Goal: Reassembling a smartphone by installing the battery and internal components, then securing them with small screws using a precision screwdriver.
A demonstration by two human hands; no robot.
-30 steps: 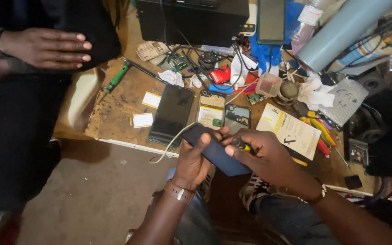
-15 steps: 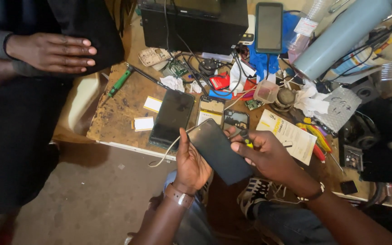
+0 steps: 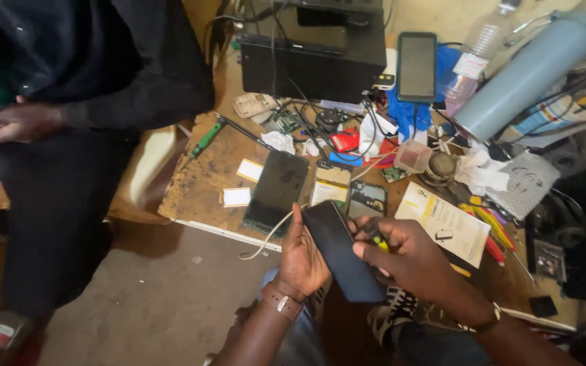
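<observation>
At far left, another person in dark clothing is cut off by the frame edge; their hand (image 3: 25, 120) holds a small device, mostly hidden. On the cluttered wooden workbench (image 3: 201, 190) a dark tablet (image 3: 277, 192) lies flat. In front of it, the left hand (image 3: 304, 257) cups a dark phone (image 3: 342, 251) from below, palm up, thumb along its edge. The right hand (image 3: 408, 261) rests on the phone's right side, fingers curled around a small yellow-tipped tool (image 3: 376, 240), hard to make out. Both forearms run off the bottom edge.
</observation>
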